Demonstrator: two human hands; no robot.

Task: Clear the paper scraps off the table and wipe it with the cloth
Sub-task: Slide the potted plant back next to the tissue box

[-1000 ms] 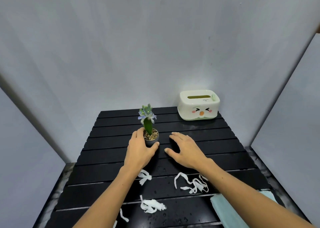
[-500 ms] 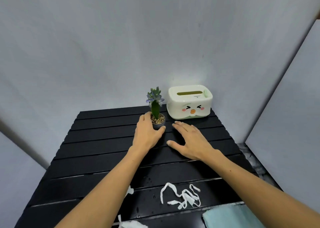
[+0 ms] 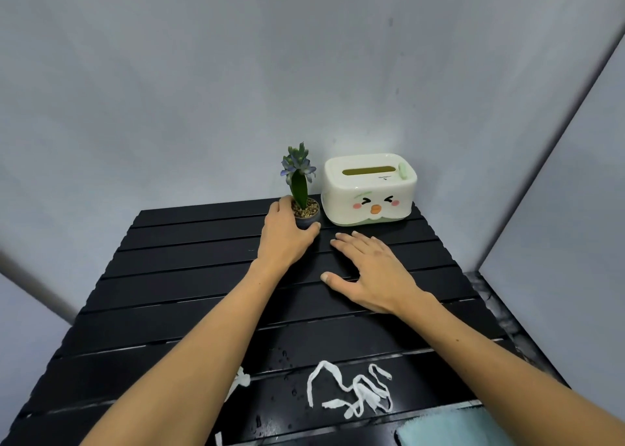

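Left hand (image 3: 287, 239) gripping the small plant pot (image 3: 307, 216) beside the tissue box (image 3: 369, 190), right hand (image 3: 370, 271) lying flat with fingers spread on the black surface (image 3: 189, 276), paper scraps (image 3: 351, 390) and cloth (image 3: 449, 428) lying near the front edge

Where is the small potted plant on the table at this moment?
In the head view, the potted plant stands at the table's far edge, just left of the tissue box, with the left hand around its pot.

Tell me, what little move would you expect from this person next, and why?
Probably letting go of the small plant pot: the left hand has it at the table's far edge beside the tissue box, out of the way. The paper scraps and cloth wait untouched near the front.
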